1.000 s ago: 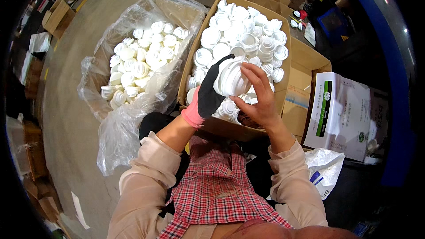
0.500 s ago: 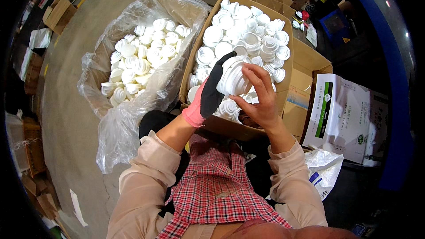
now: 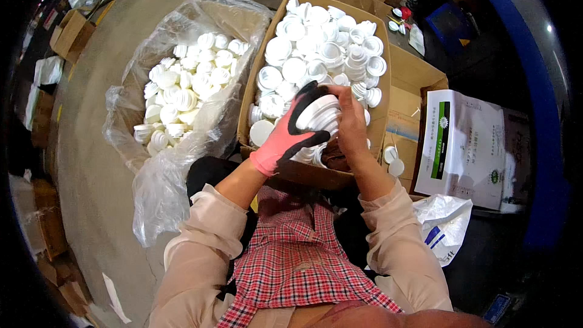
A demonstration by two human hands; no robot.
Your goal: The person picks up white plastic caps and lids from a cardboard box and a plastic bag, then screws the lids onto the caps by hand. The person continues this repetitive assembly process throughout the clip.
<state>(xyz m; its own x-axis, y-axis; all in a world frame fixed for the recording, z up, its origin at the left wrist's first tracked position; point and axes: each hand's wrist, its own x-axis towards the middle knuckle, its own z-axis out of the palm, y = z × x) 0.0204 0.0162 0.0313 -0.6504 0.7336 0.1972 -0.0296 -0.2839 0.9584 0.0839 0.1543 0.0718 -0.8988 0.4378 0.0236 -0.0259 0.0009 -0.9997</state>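
Observation:
Over the near part of a cardboard box (image 3: 250, 100), both hands are closed round a white ribbed round plastic piece (image 3: 320, 114). My left hand (image 3: 284, 140), in a pink and black glove, grips it from the left with fingers and thumb wrapped about it. My bare right hand (image 3: 350, 124) holds its right side, fingers bent over the far edge; part of the piece is hidden behind them. Beneath, the box is heaped with similar white plastic pieces (image 3: 331, 54). A brownish item (image 3: 333, 157) shows at the box's near end, too covered to name.
Left of the box stands a clear plastic bag (image 3: 146, 42) lining a container of cream-white ribbed pieces (image 3: 182, 97). On the right, an open carton (image 3: 408, 64) has two small white discs (image 3: 393, 163) in it. Beyond lie a printed white carton (image 3: 464, 146) and a crumpled white bag (image 3: 446, 225).
My right hand has closed in round the far right side of the piece, its fingers no longer spread. Two white discs now show in the right carton. The view has shifted slightly.

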